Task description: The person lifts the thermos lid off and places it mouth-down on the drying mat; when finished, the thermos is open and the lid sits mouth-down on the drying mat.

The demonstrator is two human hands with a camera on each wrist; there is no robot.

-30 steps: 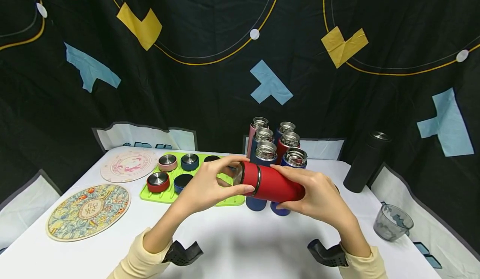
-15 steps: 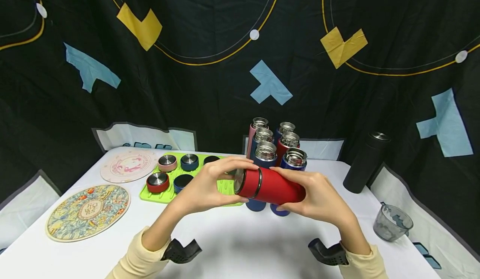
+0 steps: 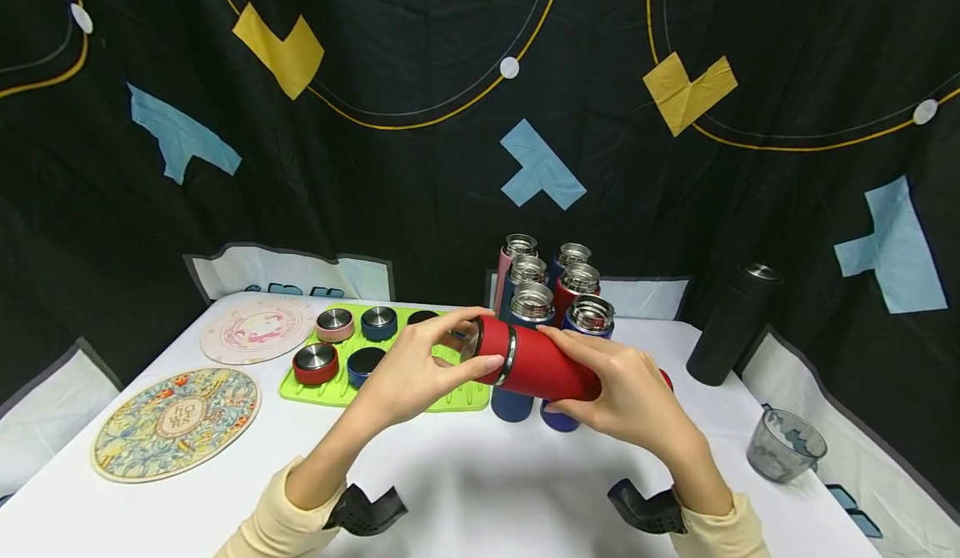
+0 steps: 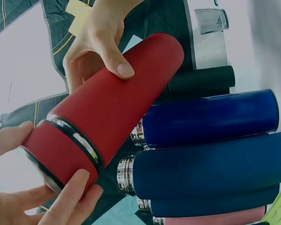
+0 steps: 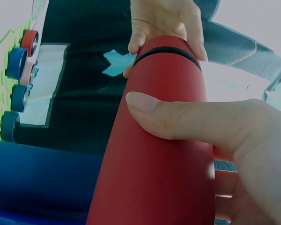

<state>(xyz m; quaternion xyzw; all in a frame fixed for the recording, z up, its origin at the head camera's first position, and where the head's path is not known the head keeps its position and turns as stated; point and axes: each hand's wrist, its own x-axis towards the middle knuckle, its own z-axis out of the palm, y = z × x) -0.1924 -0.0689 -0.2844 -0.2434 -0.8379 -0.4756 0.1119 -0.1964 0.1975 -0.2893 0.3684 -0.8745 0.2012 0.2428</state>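
Note:
A red thermos (image 3: 547,364) is held up sideways above the table, its lid end toward the left and slightly higher. My right hand (image 3: 630,383) grips the body, thumb laid across it in the right wrist view. Fingers and thumb of my left hand (image 3: 420,366) pinch the red lid (image 4: 61,152), whose steel top faces left. A shiny ring (image 4: 77,136) marks the seam between lid and body. Behind the thermos stand several lidless bottles in two rows, among them a dark blue bottle (image 3: 532,308) and a bright blue bottle (image 3: 588,321).
A green mat (image 3: 315,396) at the left carries several loose lids, including a red one (image 3: 315,364) and a pink one (image 3: 335,325). Two round placemats (image 3: 180,425) lie farther left. A tall black thermos (image 3: 731,325) and a clear glass (image 3: 786,445) stand at the right.
The red thermos has shifted slightly left and up, its base end now showing past my right hand. My left fingers have changed position around the lid.

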